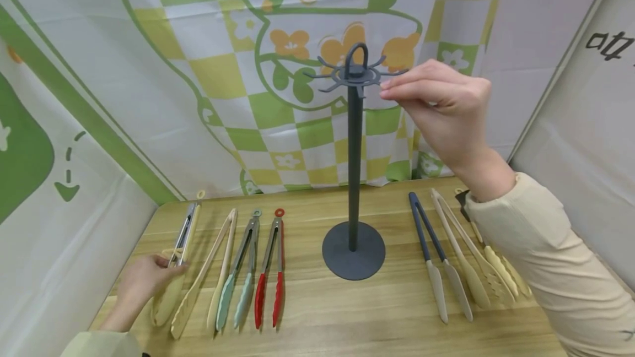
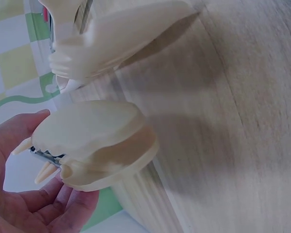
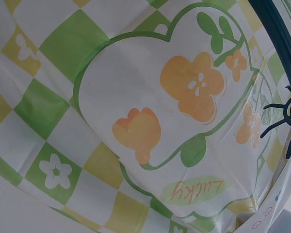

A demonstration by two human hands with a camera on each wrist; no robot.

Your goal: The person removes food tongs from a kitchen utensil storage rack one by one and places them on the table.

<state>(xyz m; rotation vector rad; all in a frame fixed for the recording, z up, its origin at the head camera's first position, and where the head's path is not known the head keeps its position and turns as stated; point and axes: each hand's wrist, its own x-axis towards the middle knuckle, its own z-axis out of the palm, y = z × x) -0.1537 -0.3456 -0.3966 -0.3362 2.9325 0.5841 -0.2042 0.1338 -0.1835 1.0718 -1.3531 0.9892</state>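
A pair of cream tongs (image 2: 87,126) with stainless steel arms is at the far left of the table, its scalloped heads toward me. My left hand (image 1: 144,282) grips it around the middle, thumb and fingers on opposite sides. At the centre stands a dark grey utensil stand (image 1: 354,164), a round base with a ring of hooks on top. My right hand (image 1: 444,98) is raised at the top, thumb and fingers pinching one hook on the right side. The right wrist view shows the hooks (image 3: 276,114) but not the hand.
Beige tongs (image 1: 225,258), mint tongs (image 1: 243,274) and red tongs (image 1: 270,274) lie left of the stand on the wooden table (image 1: 347,318). Blue-handled tongs (image 1: 436,258), more beige tongs (image 1: 466,252) and cream ones partly under my sleeve lie right. A patterned curtain (image 1: 297,142) hangs behind.
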